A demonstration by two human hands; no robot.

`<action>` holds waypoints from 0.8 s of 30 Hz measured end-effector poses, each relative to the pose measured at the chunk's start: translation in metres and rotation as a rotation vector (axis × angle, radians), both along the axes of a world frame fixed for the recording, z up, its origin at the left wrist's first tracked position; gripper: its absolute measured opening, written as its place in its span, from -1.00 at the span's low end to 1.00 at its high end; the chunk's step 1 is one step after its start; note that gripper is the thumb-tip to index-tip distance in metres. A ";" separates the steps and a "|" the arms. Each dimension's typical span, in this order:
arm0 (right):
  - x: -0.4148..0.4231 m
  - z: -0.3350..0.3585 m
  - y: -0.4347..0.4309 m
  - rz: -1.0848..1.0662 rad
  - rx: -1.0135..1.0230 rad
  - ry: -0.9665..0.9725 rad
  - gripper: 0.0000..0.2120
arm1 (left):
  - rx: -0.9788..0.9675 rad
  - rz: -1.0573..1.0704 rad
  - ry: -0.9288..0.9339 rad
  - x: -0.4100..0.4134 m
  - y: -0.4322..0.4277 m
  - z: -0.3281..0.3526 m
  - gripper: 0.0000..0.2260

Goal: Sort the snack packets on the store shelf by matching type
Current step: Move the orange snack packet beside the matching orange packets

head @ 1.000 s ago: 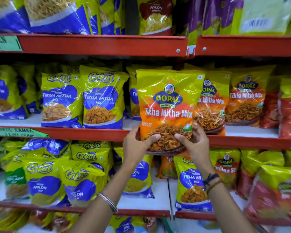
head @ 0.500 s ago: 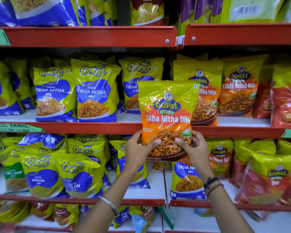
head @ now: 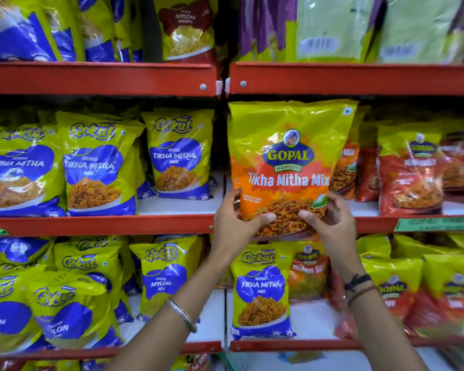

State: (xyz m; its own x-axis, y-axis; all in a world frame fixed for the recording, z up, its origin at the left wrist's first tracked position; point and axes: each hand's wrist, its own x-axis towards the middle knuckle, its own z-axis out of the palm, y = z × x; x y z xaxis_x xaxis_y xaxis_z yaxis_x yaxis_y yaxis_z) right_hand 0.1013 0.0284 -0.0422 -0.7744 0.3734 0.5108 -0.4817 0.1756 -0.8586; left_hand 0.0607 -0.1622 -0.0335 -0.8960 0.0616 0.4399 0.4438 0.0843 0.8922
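I see Gokul packs (head: 99, 167) standing on the mid shelf (head: 99, 223), left bay. L hand (head: 233, 226) curled on the Gopal pack's (head: 289, 162) lower left corner, thumb across the front. R hand (head: 330, 223) clamps the lower right corner the same way. Pack is upright, just above the shelf lip in the right bay, w/ more Gopal packs (head: 410, 170) behind and right.
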 end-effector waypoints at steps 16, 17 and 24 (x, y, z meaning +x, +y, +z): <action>-0.037 -0.007 0.174 -0.152 0.204 -0.054 -0.47 | -0.149 -0.098 0.089 -0.047 0.180 -0.004 -0.33; -0.041 -0.010 0.179 -0.154 0.212 -0.072 -0.46 | -0.163 -0.094 0.081 -0.050 0.183 -0.006 -0.34; -0.067 -0.014 0.188 -0.219 0.245 -0.193 -0.36 | -0.296 -0.012 0.075 -0.070 0.199 -0.012 -0.41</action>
State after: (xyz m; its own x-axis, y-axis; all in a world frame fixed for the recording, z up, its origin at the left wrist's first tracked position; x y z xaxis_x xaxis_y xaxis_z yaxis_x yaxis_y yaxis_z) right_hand 0.0340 0.2167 -0.0560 -0.7804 0.4255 0.4581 -0.2437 0.4677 -0.8496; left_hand -0.0092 0.0366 -0.0458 -0.8599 0.2076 0.4664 0.5104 0.3302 0.7940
